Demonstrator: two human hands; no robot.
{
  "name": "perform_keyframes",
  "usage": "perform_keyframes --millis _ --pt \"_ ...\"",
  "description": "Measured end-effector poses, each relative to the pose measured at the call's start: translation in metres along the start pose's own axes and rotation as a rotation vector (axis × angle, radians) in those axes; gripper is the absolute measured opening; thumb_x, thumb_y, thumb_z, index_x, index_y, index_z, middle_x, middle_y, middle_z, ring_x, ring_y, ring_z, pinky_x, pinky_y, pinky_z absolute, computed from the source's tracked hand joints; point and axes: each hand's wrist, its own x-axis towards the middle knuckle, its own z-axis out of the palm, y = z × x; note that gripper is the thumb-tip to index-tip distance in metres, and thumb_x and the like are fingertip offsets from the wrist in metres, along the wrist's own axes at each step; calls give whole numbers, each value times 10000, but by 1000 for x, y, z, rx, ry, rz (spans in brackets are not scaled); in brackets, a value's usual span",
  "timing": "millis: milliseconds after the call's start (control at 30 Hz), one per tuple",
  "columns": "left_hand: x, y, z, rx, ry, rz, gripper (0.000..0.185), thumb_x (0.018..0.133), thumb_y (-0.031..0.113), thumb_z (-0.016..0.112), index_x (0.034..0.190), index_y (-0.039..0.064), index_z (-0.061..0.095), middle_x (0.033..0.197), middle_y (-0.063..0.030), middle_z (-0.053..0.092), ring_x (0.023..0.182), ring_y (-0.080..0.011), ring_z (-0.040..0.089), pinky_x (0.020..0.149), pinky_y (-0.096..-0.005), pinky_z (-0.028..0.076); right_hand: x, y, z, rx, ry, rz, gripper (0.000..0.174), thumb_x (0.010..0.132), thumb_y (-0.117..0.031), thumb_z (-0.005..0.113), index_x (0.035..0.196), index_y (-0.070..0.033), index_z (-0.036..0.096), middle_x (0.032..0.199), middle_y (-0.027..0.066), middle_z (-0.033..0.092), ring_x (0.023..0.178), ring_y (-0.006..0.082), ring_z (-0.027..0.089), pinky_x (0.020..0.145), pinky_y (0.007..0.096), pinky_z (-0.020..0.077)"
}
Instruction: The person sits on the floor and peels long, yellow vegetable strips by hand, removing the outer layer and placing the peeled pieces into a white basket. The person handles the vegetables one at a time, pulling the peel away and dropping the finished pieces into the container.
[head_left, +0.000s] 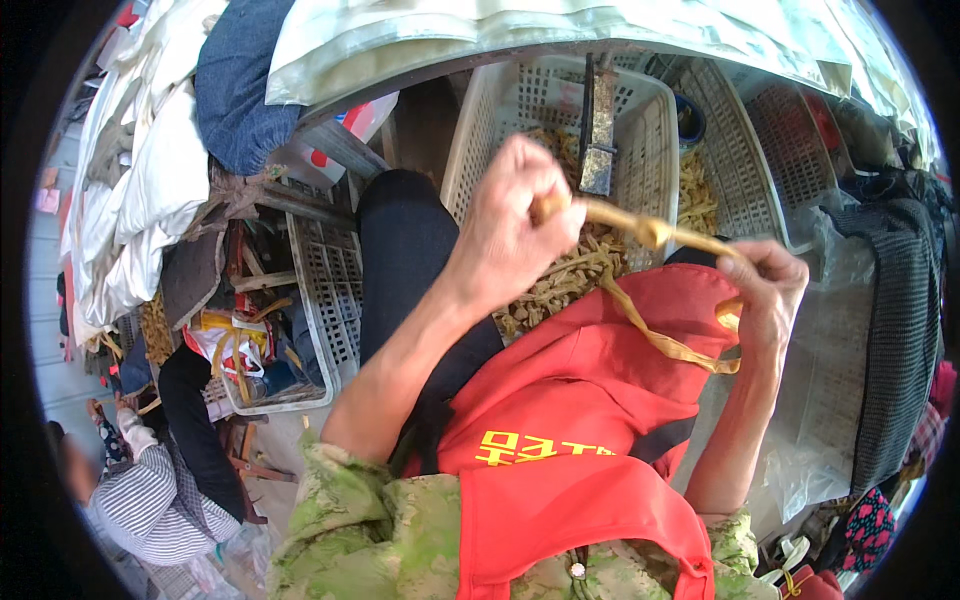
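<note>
My left hand (510, 232), slightly blurred, is closed around one end of a tan, pliable strip (615, 215). A knot (652, 232) sits in the strip between my hands. My right hand (769, 277) pinches the other end, and the strip is stretched between them above my lap. A loose length of similar strip (652, 337) hangs in a curve across the red apron (577, 375). Many short tan pieces (555, 289) lie beneath my left hand, by a white perforated plastic crate (660, 150). I cannot tell what the strip is made of.
An upright metal-and-wood bar (598, 127) stands at the crate. More crates (742, 142) are to its right, with tan strips (696, 191). White sheeting (525, 22) covers a surface ahead. Another crate (330, 307) is at left, near a person in a striped sleeve (139, 480).
</note>
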Motion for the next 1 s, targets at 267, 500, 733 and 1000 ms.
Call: perform_keyframes --millis 267,500,733,1000 --pt "11 -36 -7 332 47 -108 177 823 149 600 733 -3 595 769 -106 510 787 -246 506 693 -370 406 25 10 4 -33 -30 -54 94 703 -54 702 738 24 663 610 -11 574 526 55 453 512 192 352" --pt "-17 17 15 382 -185 258 275 809 226 628 975 8 608 841 -127 607 858 -268 589 752 -399 431 -17 15 4 -101 -193 -239 131 668 24 726 785 10 668 654 -18 598 591 31 503 533 169 381" --pt "-2 58 22 -1158 -339 -185 323 944 281 472 886 -15 590 732 -56 594 539 -89 480 489 -213 378 -20 -21 22 216 -341 171 253 664 -110 780 873 -9 680 713 -12 616 653 65 544 612 201 425" --pt "5 31 25 395 -104 539 137 825 182 588 783 71 657 784 -52 649 737 -195 607 884 -369 359 -19 -7 29 35 -428 -161 120 621 20 733 687 -23 642 682 9 582 536 84 498 464 230 360"
